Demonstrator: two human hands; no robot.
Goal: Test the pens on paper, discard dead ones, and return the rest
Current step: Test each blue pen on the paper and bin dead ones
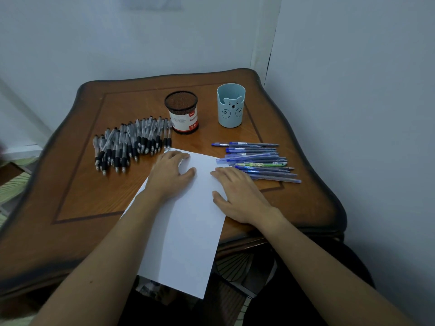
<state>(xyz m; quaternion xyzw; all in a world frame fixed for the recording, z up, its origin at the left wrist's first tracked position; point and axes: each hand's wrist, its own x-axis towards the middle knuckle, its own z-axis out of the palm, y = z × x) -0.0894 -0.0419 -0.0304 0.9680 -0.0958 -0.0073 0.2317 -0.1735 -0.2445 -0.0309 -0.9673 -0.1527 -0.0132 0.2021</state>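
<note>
Paper (188,231) under L grip (170,176) & R grip (237,194), blue pens (256,158) by R.

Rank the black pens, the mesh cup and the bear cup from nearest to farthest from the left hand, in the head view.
1. Black pens, just beyond the left hand, at left.
2. Mesh cup, farther back, centre.
3. Bear cup, back right.

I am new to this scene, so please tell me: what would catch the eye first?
A white sheet of paper lies in the middle, overhanging the near edge of the table, with the left hand and right hand resting on it. Black-grip pens are piled to its left, blue pens to its right.
</note>
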